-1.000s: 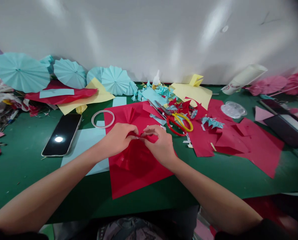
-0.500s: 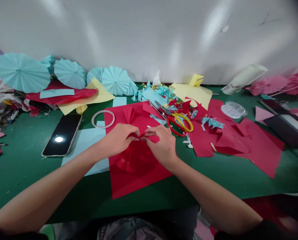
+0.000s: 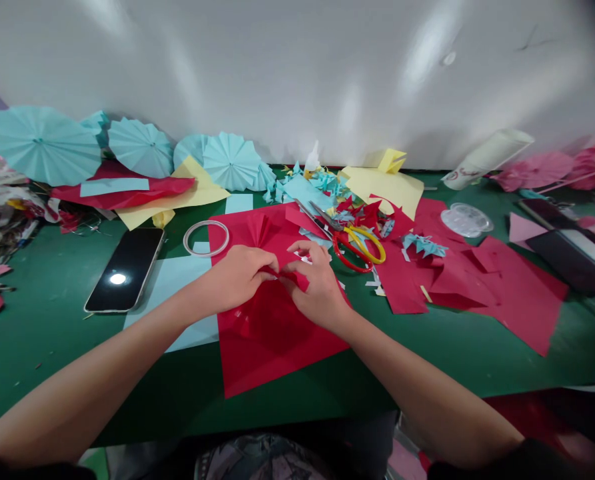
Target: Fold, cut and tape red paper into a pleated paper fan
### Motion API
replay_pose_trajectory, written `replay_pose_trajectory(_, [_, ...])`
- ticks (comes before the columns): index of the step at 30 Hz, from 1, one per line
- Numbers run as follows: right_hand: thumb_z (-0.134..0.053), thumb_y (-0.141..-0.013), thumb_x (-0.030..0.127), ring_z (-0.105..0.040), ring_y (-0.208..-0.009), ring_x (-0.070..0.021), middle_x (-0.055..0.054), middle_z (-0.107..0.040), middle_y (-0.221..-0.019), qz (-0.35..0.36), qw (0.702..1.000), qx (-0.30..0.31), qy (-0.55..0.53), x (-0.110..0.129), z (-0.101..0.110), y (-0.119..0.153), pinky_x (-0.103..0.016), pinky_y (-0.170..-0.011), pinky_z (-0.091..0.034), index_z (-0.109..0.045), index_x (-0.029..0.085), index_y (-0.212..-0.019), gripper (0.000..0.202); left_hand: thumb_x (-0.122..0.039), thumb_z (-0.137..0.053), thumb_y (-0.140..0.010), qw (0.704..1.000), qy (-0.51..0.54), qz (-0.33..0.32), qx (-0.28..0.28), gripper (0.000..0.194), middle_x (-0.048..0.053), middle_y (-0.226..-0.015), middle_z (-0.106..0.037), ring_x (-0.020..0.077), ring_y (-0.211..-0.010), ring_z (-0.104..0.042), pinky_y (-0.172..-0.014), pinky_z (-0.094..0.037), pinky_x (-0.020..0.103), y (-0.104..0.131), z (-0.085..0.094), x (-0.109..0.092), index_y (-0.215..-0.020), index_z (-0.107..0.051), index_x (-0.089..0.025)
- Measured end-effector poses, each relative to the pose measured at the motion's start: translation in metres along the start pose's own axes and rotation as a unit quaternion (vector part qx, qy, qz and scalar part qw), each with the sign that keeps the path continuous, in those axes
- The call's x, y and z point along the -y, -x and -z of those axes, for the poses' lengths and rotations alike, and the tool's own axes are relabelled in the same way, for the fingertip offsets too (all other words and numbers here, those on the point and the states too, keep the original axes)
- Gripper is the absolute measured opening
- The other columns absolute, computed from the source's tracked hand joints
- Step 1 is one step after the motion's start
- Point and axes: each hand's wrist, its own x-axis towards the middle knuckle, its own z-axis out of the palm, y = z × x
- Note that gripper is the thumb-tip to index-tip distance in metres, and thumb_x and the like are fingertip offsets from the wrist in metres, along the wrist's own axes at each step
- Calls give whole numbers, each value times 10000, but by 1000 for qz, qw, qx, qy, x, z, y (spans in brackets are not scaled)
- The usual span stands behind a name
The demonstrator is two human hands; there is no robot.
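Over a large red sheet [image 3: 282, 373], my left hand [image 3: 242, 280] pinches a pleated red paper piece [image 3: 257, 303] between thumb and fingers. My right hand [image 3: 320, 287] meets it from the right, its thumb and forefinger closed at the same red paper near the left fingertips. Much of the folded piece blends into the red sheet below, so its outline is hard to make out. Another red pleated fan [image 3: 258, 230] lies just beyond my hands. Scissors with red and yellow handles [image 3: 360, 247] rest to the right of them.
A phone [image 3: 126, 270], a tape ring [image 3: 206, 239] and light blue paper [image 3: 182, 287] lie left. Blue pleated rosettes [image 3: 231, 162] lean along the wall. Red sheets [image 3: 517, 287], paper scraps and a clear round container [image 3: 466, 220] sit right; a white roll [image 3: 490, 157] stands farther back.
My right hand's fingers have spread and shifted slightly, while its thumb stays by the left fingertips. The pleated red piece below my hands has changed its shape slightly.
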Motion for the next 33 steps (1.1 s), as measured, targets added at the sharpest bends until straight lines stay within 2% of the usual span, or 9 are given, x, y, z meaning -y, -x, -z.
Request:
replay_pose_trajectory(9, [-542, -709, 68, -463, -1038, -242, -77, -508, -1050, 19, 1000, -15, 13, 0, -1, 2, -444, -865, -414, -591, 210, -756, 157, -93, -431, -796, 1000, -18, 5, 3, 210, 41, -877, -687, 187, -832, -609, -750, -422, 292, 2, -1, -2, -829, -627, -161])
replay_pose_trajectory(13, [-523, -747, 81, -474, -1049, -237, -97, -491, -1056, 42, 995, -79, 47, 2, -1, 4, -428, -864, -411, -558, 202, -874, 180, -154, -462, -818, 999, -22, 25, -33, 158, 43, -846, -679, 182, -764, -607, -679, -419, 274, 1, -3, 1, -843, -618, -158])
replay_pose_trajectory(15, [-527, -758, 99, -484, -1037, -237, -96, -489, -1055, 69, 990, -103, 69, 4, 0, 5, -432, -866, -398, -546, 203, -861, 147, -169, -481, -816, 997, -21, 41, -57, 134, 50, -856, -676, 180, -759, -607, -661, -417, 264, 0, -5, 1, -854, -609, -151])
replay_pose_trajectory(19, [-538, -773, 152, -481, -1042, -260, -95, -503, -1103, 99, 988, -74, 92, 8, 1, 7, -444, -844, -387, -576, 200, -773, 62, -171, -494, -808, 995, -12, 60, -80, 113, 43, -858, -676, 167, -738, -605, -636, -412, 248, 0, -7, -1, -853, -596, -149])
replay_pose_trajectory(27, [-531, -796, 181, -443, -1081, -263, -103, -492, -1130, 28, 995, -57, 71, 5, -1, 7, -451, -871, -388, -595, 197, -750, 81, -181, -465, -814, 994, 43, 46, -84, 161, 12, -821, -686, 135, -700, -610, -609, -422, 220, 3, -6, -8, -846, -622, -168])
replay_pose_trajectory(33, [-516, -815, 194, -445, -1063, -263, -119, -504, -1103, 24, 996, -40, 78, 6, -1, 6, -452, -870, -399, -590, 181, -721, 121, -149, -462, -804, 995, 61, 45, -67, 215, 1, -845, -708, 137, -731, -637, -649, -444, 222, 4, -3, -10, -884, -660, -176])
